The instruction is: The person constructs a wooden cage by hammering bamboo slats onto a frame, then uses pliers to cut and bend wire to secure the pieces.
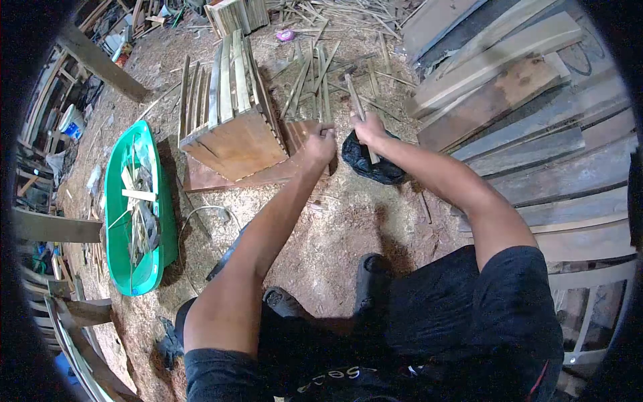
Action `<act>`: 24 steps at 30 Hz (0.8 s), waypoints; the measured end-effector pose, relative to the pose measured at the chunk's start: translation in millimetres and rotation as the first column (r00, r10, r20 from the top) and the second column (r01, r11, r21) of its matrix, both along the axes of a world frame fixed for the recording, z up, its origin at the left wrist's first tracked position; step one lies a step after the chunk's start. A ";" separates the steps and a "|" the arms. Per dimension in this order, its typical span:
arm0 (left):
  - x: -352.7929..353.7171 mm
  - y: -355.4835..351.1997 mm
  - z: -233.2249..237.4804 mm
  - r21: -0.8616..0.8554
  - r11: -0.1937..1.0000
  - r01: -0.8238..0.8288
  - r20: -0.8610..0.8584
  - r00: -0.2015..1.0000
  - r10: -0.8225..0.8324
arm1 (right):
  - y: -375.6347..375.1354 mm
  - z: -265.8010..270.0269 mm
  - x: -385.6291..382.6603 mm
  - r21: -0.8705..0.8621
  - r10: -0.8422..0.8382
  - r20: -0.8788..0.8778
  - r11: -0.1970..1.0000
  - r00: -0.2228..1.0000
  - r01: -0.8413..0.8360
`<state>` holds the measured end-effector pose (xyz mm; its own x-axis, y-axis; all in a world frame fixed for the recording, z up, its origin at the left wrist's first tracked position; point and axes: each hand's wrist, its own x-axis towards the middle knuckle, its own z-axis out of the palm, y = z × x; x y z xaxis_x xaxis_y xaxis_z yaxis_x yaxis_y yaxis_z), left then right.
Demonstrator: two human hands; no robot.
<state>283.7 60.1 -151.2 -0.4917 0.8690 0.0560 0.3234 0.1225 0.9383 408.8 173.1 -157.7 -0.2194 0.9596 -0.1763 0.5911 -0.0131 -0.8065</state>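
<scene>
My right hand (368, 128) is wrapped round the wooden handle of a hammer (356, 99), its dark head pointing away from me. Below that hand lies a black plastic bag (375, 171), and the handle's lower end overlaps it in view. My left hand (321, 142) is closed with the fingers pressed together; what they hold, if anything, is too small to make out. It is over the right end of a reddish-brown board (207, 179). On this board stands a slatted wooden crate (234, 144), left of my left hand, a flat wooden panel facing me.
A green plastic tub (167, 234) holding wood scraps stands at left. Stacked planks (529, 161) line the right side. Loose thin slats (325, 84) lie beyond my hands, and another slatted crate (238, 17) stands at the back. Wood posts (107, 67) rise at left; shavings cover the floor.
</scene>
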 end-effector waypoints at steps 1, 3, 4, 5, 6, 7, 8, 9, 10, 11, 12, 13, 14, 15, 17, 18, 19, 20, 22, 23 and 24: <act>-0.3 2.8 -1.5 -0.033 0.999 -0.011 0.037 0.999 0.012 | 0.6 0.1 2.4 0.033 0.027 0.021 0.999 0.999 -0.028; -0.5 8.9 -6.6 -0.024 0.999 -0.044 0.079 0.996 0.046 | -1.3 1.5 8.7 0.060 0.079 -0.039 0.995 0.996 -0.076; 0.6 12.5 -10.2 -0.018 0.998 -0.059 0.100 0.993 0.060 | -2.5 3.3 12.3 0.076 0.103 -0.068 0.992 0.992 -0.098; 2.9 13.1 -14.8 0.069 0.997 -0.044 0.032 0.999 0.042 | -3.3 5.4 15.3 0.133 0.128 -0.043 0.984 0.991 -0.121; 4.4 16.8 -14.8 0.047 0.999 0.003 0.072 0.997 -0.006 | -1.8 3.7 17.8 0.190 0.152 -0.017 0.971 0.988 -0.146; 4.9 20.8 -14.3 0.026 0.998 0.049 0.112 0.992 -0.051 | 0.2 2.3 19.3 0.245 0.175 0.009 0.954 0.985 -0.172; 4.5 24.0 -14.1 0.006 0.995 0.095 0.151 0.984 -0.095 | 1.8 0.6 19.8 0.245 0.138 -0.001 0.960 0.990 -0.134; 9.0 28.1 -13.6 0.040 0.998 0.046 0.164 0.985 -0.052 | 2.4 0.9 19.3 0.245 0.101 -0.011 0.965 0.995 -0.095; 12.6 34.4 -12.5 0.004 1.000 0.015 0.150 0.989 -0.015 | 4.4 1.4 18.9 0.243 0.063 -0.022 0.968 0.998 -0.056; 15.7 41.8 -11.7 -0.034 0.999 -0.018 0.138 0.990 0.023 | 6.7 1.7 19.3 0.271 0.011 0.000 0.962 1.000 -0.010; 18.2 49.7 -14.5 -0.074 0.996 -0.056 0.126 0.990 0.065 | 7.4 4.6 18.9 0.298 -0.037 0.022 0.954 0.999 0.029; 19.8 58.3 -16.9 -0.019 0.999 -0.050 0.092 0.994 0.051 | 7.3 5.7 15.5 0.323 -0.076 0.044 0.945 0.996 0.058; 22.9 67.9 -19.5 0.027 0.998 -0.058 0.136 0.989 0.054 | 7.2 6.9 13.9 0.353 -0.049 0.010 0.935 0.999 0.042; 26.1 76.9 -22.0 0.072 0.995 -0.074 0.178 0.982 0.061 | 9.6 7.7 16.0 0.381 -0.015 -0.024 0.924 1.000 0.023; 23.4 70.7 -16.2 0.078 0.995 -0.067 0.219 0.974 0.049 | 17.7 4.6 17.1 0.377 0.021 -0.008 0.926 1.000 -0.017; 22.1 61.5 7.2 0.041 0.998 -0.037 0.222 0.975 0.027 | 23.0 3.8 18.1 0.347 0.021 0.043 0.937 0.999 -0.035; 19.9 55.1 25.0 0.007 1.000 -0.004 0.224 0.975 0.002 | 27.5 10.2 21.4 0.214 0.104 0.061 0.970 0.993 -0.115; 16.4 51.4 31.3 0.025 1.000 0.006 0.240 0.971 -0.011 | 25.6 9.4 21.7 0.242 0.077 0.010 0.967 0.997 -0.077; 8.8 41.6 33.3 0.058 0.998 0.016 0.275 0.961 -0.031 | 14.5 7.6 20.8 0.286 0.033 -0.089 0.958 0.995 -0.006; 2.4 35.8 30.8 0.110 0.994 0.023 0.144 0.989 -0.039 | 12.8 10.2 19.6 0.197 0.022 -0.136 0.980 0.990 0.005; -4.1 26.0 31.2 0.111 0.992 0.057 0.116 0.991 -0.070 | 12.8 14.5 18.0 0.108 0.008 -0.183 0.994 0.983 0.012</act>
<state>279.6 86.1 -120.0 -0.4442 0.8909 0.0944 0.2120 0.0021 0.9773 426.8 185.9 -143.2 -0.2362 0.9713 -0.0289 0.4339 0.0788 -0.8975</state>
